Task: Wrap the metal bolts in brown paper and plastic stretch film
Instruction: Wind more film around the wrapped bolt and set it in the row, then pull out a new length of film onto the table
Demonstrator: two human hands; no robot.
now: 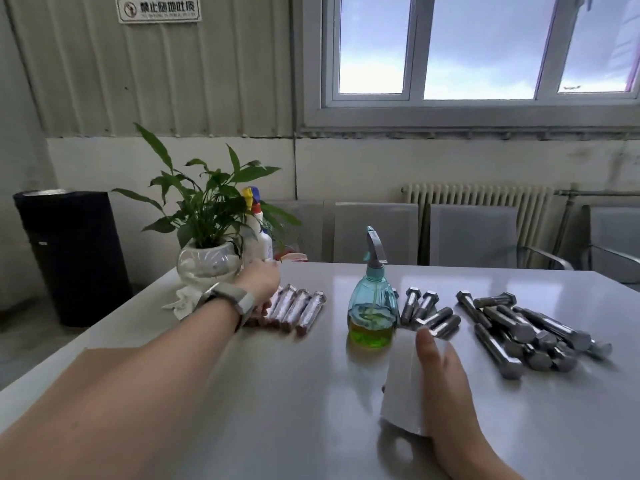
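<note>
Head view shows a row of wrapped bolts (298,310) lying side by side on the table (277,393), shiny with film and brown at the near ends. The left hand (261,284) reaches out to the left end of that row and touches it, but I cannot tell if the fingers grip a bolt, because the hand hides them. The right hand (446,379) holds the roll of stretch film (403,379), thumb on top. A pile of bare bolts (519,330) lies to the right, and a few more sit behind a blue spray bottle (372,303). A sheet of brown paper (93,362) lies under the left arm. One bolt looks just finished and put with the others. Next, I think, a bare bolt must go onto the paper. A potted plant (207,216) stands at the back.
</note>
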